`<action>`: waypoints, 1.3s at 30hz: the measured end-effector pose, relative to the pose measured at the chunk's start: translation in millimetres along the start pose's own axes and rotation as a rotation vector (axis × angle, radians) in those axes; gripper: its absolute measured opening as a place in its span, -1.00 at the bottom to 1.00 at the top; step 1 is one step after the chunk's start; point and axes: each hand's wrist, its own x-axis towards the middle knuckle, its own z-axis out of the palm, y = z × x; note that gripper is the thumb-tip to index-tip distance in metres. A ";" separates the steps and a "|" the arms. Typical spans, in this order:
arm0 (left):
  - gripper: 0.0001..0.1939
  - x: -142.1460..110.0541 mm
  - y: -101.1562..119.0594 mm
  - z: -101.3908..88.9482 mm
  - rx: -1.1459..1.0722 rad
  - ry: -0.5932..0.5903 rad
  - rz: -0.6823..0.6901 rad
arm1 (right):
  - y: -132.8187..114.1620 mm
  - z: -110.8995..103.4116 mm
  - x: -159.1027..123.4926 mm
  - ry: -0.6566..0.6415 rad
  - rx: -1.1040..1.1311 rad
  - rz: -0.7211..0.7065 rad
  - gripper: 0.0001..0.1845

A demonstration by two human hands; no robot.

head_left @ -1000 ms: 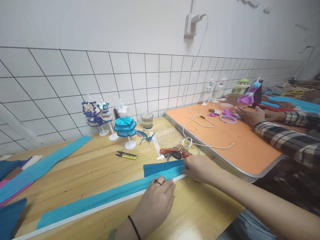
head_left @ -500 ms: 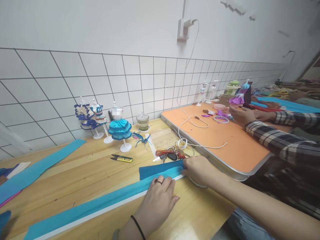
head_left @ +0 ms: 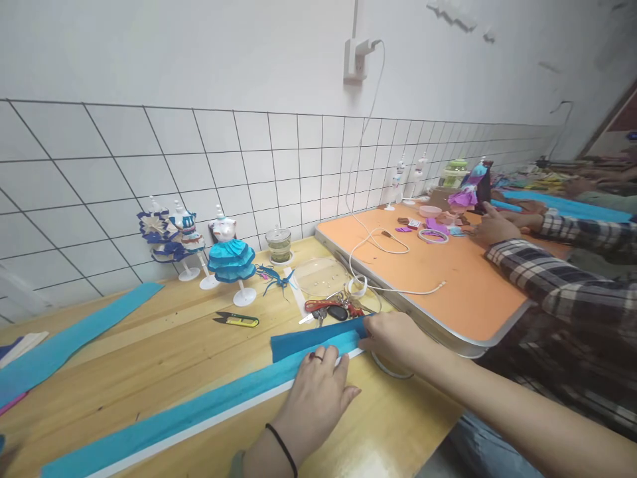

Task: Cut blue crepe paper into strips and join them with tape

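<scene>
A long turquoise strip (head_left: pixel 199 408), perhaps crepe paper or cloth, lies slantwise over the wooden table with a white band (head_left: pixel 164 439) along its near edge. My left hand (head_left: pixel 323 392) rests on it with fingers laid flat and the thumb apart, a dark ring and a black wrist band showing. At the strip's right end, my right hand (head_left: pixel 393 340) is closed, its fingertips pressing or pinching the end; the exact grip is partly hidden. A darker blue strip (head_left: pixel 308 337) lies behind, running under the right fingers.
Yellow thread snips (head_left: pixel 237 319), keys (head_left: pixel 338 311), a lidded jar (head_left: pixel 279 245) and a dress form in a turquoise skirt (head_left: pixel 231 259) stand or lie behind. Another turquoise piece (head_left: pixel 74 335) lies left. A person in plaid sleeves (head_left: pixel 542 272) sits at the orange table (head_left: pixel 428 265), where a cable lies.
The view has turned slightly, so the things sit a little further left. Both my hands keep their places on the strip. The other person's near hand has drawn back from the purple-skirted form.
</scene>
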 end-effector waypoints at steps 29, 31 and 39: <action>-0.51 30.4 15.0 9.8 0.127 0.001 -0.037 | -18.2 -16.9 -0.7 -0.052 -0.044 0.012 -0.79; -0.52 31.9 15.9 9.8 0.117 -0.005 -0.039 | -19.8 -19.4 -3.1 -0.047 -0.056 0.002 -0.80; -0.53 31.5 17.9 8.6 0.047 -0.026 -0.055 | -26.4 -4.4 -6.5 0.068 -0.078 -0.079 -0.89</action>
